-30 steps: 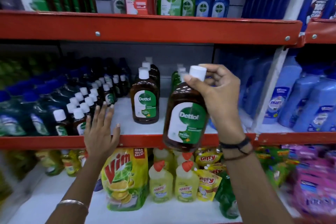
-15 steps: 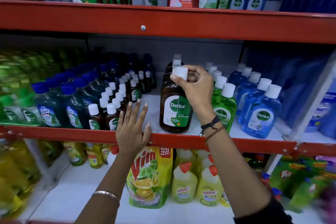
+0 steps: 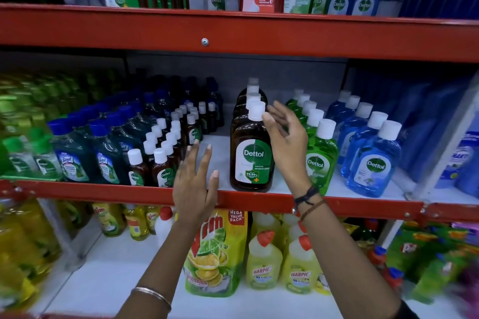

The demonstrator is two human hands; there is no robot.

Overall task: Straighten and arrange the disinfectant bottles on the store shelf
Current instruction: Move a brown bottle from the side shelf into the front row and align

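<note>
Since half a second back, right hand (image 3: 286, 142) let go of the cap: big brown bottle (image 3: 252, 153) now stands upright at the shelf (image 3: 259, 201) front, fingers spread, just touching. Left hand (image 3: 195, 184) hovers open beside it. That row looks done; small brown bottles (image 3: 166, 153) maybe next.

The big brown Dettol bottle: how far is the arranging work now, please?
Done: the big brown Dettol bottle stands upright at the front of its row, label forward. In hand: nothing is gripped; the right hand is open beside its cap, and the left hand is open at the red shelf edge. Left: possibly the small brown bottles, whose rows look less even.
</note>
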